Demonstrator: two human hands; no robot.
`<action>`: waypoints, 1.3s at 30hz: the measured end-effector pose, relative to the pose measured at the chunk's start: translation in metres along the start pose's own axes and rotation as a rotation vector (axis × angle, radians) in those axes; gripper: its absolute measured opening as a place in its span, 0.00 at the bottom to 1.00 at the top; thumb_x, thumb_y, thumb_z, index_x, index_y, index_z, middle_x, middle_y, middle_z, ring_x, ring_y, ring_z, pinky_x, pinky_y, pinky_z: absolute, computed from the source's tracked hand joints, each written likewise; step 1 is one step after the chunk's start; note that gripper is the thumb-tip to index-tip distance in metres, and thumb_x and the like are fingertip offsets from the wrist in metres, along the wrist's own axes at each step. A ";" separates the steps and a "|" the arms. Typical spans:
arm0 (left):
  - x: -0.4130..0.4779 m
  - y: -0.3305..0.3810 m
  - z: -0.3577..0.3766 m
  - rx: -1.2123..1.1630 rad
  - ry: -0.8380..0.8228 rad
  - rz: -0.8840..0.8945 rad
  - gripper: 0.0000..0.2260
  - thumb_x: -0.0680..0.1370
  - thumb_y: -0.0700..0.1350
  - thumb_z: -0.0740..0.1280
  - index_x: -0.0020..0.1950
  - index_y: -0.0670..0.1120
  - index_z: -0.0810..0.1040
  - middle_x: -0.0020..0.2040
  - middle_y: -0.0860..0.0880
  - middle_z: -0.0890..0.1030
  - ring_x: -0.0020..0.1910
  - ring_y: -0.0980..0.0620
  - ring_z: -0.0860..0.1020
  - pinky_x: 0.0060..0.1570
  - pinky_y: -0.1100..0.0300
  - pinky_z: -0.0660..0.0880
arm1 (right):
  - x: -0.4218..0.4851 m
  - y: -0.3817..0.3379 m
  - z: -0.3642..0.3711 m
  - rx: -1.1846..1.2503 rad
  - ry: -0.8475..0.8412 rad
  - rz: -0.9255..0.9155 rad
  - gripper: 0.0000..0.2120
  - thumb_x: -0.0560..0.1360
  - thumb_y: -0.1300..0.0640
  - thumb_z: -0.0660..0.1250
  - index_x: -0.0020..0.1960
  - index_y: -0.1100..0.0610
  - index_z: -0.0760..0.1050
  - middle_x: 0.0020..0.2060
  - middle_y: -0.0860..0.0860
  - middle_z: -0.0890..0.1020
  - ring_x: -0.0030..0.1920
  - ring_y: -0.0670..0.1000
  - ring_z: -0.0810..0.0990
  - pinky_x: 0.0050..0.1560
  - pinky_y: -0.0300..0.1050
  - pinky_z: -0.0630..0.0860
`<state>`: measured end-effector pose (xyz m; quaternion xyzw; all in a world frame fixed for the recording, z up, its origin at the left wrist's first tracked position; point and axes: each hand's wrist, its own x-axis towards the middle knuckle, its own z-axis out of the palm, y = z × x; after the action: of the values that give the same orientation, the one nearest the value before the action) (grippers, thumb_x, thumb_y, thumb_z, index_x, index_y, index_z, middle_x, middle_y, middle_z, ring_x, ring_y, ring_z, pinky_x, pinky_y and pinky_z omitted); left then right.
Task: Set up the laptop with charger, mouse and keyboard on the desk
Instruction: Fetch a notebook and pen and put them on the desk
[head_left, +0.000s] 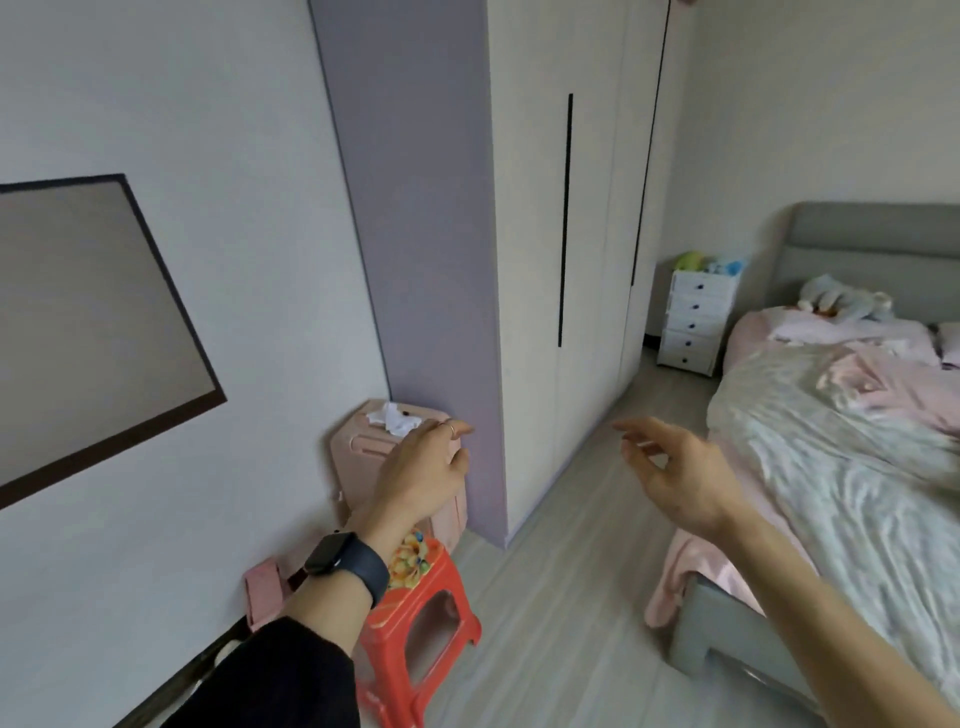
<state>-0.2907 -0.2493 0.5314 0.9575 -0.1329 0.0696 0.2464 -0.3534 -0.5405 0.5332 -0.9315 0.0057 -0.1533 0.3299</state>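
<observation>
The left hand (423, 470) is raised in front of the body with the fingers loosely spread and holds nothing; a dark watch (347, 564) sits on its wrist above a black sleeve (275, 675). The right hand (670, 467) is also lifted, half open, fingers curled a little, and it is empty too. Both hands are in the air and touch nothing.

I judge that the person is only on the way to the things, so the step now is to find them. It would be good to turn toward the desk first and take the laptop with both hands.

Behind the left hand stands a pink bin (400, 467) with white tissue, and under the wrist a red stool (415, 623). Beyond the right hand is the bed (852, 441), and between the two hands, further away, the wardrobe (561, 260).

The laptop, charger, mouse and keyboard are not visible anywhere. At far left a dark-framed panel (88, 306) is cut by the edge; I cannot tell if it is a screen or a board. A dark surface at the bottom left may be the desk, but too little of it shows
</observation>
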 end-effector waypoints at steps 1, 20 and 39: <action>0.028 -0.001 0.003 0.005 -0.009 0.029 0.17 0.81 0.48 0.60 0.69 0.56 0.73 0.68 0.55 0.75 0.65 0.54 0.74 0.62 0.55 0.72 | 0.019 0.005 0.001 -0.009 0.013 0.009 0.13 0.80 0.51 0.64 0.63 0.44 0.79 0.50 0.44 0.82 0.51 0.47 0.83 0.49 0.38 0.72; 0.532 0.115 0.115 0.010 -0.057 0.308 0.16 0.81 0.52 0.59 0.70 0.58 0.70 0.66 0.57 0.73 0.66 0.55 0.72 0.59 0.56 0.72 | 0.413 0.202 -0.064 -0.273 0.212 0.095 0.17 0.84 0.49 0.58 0.70 0.48 0.74 0.65 0.46 0.76 0.67 0.50 0.73 0.58 0.41 0.70; 0.936 0.200 0.295 -0.155 -0.093 0.320 0.14 0.80 0.51 0.61 0.64 0.63 0.74 0.61 0.61 0.75 0.60 0.59 0.75 0.58 0.55 0.75 | 0.770 0.443 -0.112 -0.328 0.131 0.207 0.19 0.83 0.46 0.57 0.73 0.43 0.70 0.69 0.47 0.74 0.69 0.52 0.71 0.63 0.48 0.71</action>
<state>0.5649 -0.7689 0.5515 0.9045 -0.2999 0.0529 0.2987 0.3881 -1.0422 0.5594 -0.9552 0.1479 -0.1759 0.1868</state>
